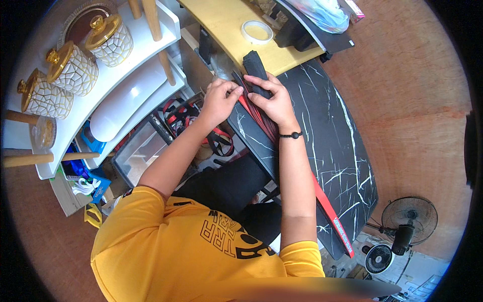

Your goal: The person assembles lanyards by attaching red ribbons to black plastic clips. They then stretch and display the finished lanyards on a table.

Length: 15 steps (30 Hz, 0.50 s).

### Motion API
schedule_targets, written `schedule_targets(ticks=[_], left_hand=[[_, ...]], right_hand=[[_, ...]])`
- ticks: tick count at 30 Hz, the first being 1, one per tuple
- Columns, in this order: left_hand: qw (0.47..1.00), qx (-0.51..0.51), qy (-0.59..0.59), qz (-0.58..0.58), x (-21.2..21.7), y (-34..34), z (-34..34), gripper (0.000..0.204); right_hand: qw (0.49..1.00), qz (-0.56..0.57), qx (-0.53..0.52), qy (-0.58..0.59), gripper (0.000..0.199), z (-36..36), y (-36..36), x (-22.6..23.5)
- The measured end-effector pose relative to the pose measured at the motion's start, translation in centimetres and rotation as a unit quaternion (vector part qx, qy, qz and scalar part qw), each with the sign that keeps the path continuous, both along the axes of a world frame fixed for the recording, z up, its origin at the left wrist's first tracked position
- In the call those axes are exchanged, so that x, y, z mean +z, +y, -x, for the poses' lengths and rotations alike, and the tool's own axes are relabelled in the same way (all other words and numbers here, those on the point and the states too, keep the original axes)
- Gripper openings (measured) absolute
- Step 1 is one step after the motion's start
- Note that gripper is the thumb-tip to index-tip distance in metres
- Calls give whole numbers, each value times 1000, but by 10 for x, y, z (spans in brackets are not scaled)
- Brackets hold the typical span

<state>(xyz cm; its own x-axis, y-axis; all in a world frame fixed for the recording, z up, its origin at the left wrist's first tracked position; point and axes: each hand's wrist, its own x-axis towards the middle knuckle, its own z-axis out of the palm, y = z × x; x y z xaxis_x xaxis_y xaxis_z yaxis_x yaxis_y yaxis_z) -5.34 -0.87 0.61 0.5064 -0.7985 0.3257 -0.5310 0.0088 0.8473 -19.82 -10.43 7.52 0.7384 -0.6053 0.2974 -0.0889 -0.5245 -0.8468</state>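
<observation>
My right hand (pixel 271 99), with a black bead bracelet at the wrist, is wrapped round a black rolled or folded fabric-like bundle (pixel 255 64) over the table's left edge. Dark and red thin strips (pixel 259 117) run from between my hands down under the right forearm. My left hand (pixel 220 100) is closed, thumb against fingertips, at the red end of these strips; exactly what it pinches is partly hidden. A flat red strap (pixel 333 217) with pale print emerges beyond my right forearm and lies along the black marble-patterned table (pixel 347 166).
A yellow board (pixel 221 25) bearing a tape roll (pixel 257 31) adjoins the table's far end. White shelves (pixel 113 83) with lidded gold-and-white jars (pixel 75 68) stand at left, above a clear bin (pixel 141 153) and tangled red-black straps (pixel 221 141). Fans (pixel 410 224) stand at lower right.
</observation>
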Motion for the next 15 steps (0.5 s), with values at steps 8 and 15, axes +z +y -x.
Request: schedule_targets(ticks=[8,15], left_hand=[[993,-48,107,4,-3,0,6,28],[993,-21,110,23,-3,-2,14,28]], right_hand=[[1000,-9,9,12,47,1,-1,2],[999,-23,9,19,48,1,-1,2]])
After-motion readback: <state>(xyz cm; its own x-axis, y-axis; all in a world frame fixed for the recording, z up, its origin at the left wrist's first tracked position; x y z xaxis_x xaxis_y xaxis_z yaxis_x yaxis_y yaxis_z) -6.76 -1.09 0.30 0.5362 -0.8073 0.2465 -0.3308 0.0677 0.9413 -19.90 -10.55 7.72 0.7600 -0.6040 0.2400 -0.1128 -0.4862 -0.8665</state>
